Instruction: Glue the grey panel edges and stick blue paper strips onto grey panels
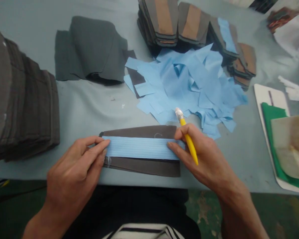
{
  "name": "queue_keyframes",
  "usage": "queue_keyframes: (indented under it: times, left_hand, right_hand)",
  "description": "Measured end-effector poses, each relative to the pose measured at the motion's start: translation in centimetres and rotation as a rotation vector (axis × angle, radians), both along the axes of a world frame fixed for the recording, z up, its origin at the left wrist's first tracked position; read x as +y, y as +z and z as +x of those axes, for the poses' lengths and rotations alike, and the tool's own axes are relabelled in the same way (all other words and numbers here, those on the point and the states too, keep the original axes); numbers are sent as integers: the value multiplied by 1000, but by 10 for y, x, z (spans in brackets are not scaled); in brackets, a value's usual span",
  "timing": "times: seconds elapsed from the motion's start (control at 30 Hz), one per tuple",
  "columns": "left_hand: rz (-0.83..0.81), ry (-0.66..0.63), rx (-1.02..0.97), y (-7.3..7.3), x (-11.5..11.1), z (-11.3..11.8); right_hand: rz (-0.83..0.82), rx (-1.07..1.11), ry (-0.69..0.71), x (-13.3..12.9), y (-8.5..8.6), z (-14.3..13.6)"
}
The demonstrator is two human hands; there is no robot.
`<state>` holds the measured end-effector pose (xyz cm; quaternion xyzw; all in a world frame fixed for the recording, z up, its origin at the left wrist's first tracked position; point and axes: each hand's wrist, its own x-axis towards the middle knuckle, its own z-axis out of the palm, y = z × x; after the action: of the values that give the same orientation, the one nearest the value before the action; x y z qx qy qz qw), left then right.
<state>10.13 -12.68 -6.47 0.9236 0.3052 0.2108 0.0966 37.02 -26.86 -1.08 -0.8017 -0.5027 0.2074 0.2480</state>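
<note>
The left hand (73,166) lies flat with its fingers stretched out and together, the tips pressing the left end of a blue strip (141,148) down onto a dark fabric piece (141,166); it closes on nothing, it only pins. The right hand (201,159) does the same at the strip's right end with its forefinger, while the other fingers keep a yellow pen (189,142) tucked along the palm, tip pointing away from the body. Held at both ends like this, the strip is kept taut and centred lengthwise on the dark piece, with dark margins showing above and below it.

The dark piece lies close to the near edge of the bench (89,109), just in front of the body, so both wrists hang past that edge. Behind the dark piece, a loose heap of blue scraps (189,83) comes almost up to the pen's tip, leaving little room there. Left of the dark piece the bench is bare up to a tall stack of grey fabric (20,99); further back lie a folded grey cloth (94,49) and rows of finished bundles (189,26). Well to the right of the dark piece sits a white board (266,96) with what seems to be a green folder (271,116) on it, partly cut off by the frame.
</note>
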Motion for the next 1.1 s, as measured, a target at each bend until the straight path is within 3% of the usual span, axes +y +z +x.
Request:
queue_keyframes:
  times: [0.27,0.6,1.1]
  left_hand:
    - [-45,9,42,6,-1,1]
    - [-71,32,-12,4,-2,0]
    - [-38,43,15,5,-3,2]
  right_hand:
    - [27,-10,-56,-13,-15,0]
    - [70,-117,-63,-20,-16,0]
    - [61,-80,-146,-19,-21,-2]
